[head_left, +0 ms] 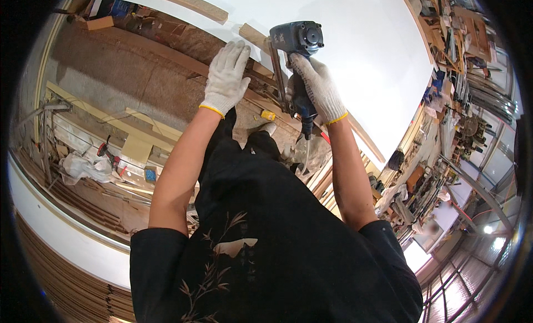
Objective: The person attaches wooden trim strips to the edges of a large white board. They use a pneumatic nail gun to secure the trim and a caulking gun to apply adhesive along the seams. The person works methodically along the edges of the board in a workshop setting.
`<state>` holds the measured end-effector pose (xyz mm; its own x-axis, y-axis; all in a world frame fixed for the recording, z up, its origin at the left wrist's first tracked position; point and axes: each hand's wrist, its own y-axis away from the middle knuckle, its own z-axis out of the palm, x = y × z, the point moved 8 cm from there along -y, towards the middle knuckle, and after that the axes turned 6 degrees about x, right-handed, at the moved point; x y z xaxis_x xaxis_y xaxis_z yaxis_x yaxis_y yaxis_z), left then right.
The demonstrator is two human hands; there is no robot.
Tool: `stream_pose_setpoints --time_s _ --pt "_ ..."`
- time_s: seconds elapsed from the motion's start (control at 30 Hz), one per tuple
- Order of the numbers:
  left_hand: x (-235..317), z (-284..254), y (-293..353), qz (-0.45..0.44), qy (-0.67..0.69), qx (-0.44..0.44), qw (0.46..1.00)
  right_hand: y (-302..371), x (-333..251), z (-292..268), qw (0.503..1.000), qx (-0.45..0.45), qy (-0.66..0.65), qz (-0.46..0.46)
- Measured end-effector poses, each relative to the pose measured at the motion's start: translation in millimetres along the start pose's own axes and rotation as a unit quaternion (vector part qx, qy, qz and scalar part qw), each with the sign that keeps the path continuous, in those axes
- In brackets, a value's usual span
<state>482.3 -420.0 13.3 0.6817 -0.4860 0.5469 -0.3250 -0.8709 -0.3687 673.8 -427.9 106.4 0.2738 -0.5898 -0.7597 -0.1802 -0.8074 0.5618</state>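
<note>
My right hand (321, 91), in a white knit glove with a yellow cuff, is wrapped round the handle of a dark pneumatic nail gun (294, 37). The gun's nose and magazine stand at the edge of a large white panel (372, 51), beside a short wooden strip (254, 36). An air hose (306, 152) hangs from the gun's handle end. My left hand (227, 76), gloved alike, lies with its fingers stretched out by the panel's edge, close to that strip. It holds nothing. Whether its palm presses on the wood is hidden.
Another wooden strip (191, 3) lies along the panel's far left edge. Below on the left are yellowish boards (137, 148), a red-and-black power tool (108, 153) and clear plastic (83, 168). Stacked panels (66, 267) stand at lower left. Cluttered tools and scrap wood (413, 181) line the right.
</note>
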Motion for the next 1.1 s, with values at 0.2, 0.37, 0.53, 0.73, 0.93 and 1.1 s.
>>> stream_pose_setpoints --time_s 0.2,0.37,0.53,0.73,0.93,1.1 --pt "2 -5 -2 0.004 0.008 0.010 1.000 -11 -5 8 1.000 -0.012 -0.020 -0.010" --pt "32 -26 -4 -0.055 0.181 0.042 0.981 -2 -7 -1 0.994 0.018 -0.105 -0.012" --pt "97 -33 13 -0.016 0.263 0.087 0.961 26 10 -23 0.950 0.031 -0.307 0.046" --pt "126 -32 -1 0.037 0.290 0.048 0.955 44 49 -51 0.875 0.067 -0.479 0.007" --pt "154 -41 -17 0.100 0.274 -0.025 0.956 78 72 -51 0.781 0.094 -0.617 0.000" --pt "141 -33 -10 0.099 0.264 -0.055 0.958 86 86 -67 0.759 0.233 -0.606 -0.045"
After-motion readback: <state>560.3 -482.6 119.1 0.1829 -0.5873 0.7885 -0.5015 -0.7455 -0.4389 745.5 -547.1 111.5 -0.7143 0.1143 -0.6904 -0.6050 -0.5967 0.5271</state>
